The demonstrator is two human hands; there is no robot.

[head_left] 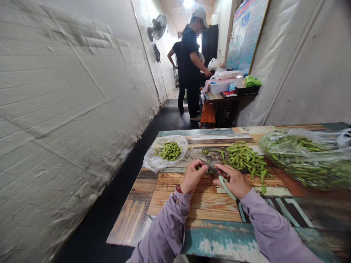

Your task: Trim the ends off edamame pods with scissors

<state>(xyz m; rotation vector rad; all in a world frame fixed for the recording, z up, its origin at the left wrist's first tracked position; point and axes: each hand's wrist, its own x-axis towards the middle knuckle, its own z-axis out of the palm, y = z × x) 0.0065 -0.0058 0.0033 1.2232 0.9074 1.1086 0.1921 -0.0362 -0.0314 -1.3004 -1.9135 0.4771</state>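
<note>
My right hand (232,181) is closed round the pale green handles of a pair of scissors (216,171), whose blades point left toward my left hand. My left hand (193,176) pinches a small green bean pod (199,167) at the blade tips. Both hands rest over the painted wooden table (192,204). A loose heap of green pods (244,157) lies just beyond my right hand. A clear plastic bag with a smaller pile of pods (168,150) lies beyond my left hand.
A large clear bag full of pods (307,157) sits at the table's right. A white brick wall (68,109) runs along the left of a dark corridor. Two people (189,62) stand at a further table (227,96) with boxes. A wall fan (157,27) hangs above.
</note>
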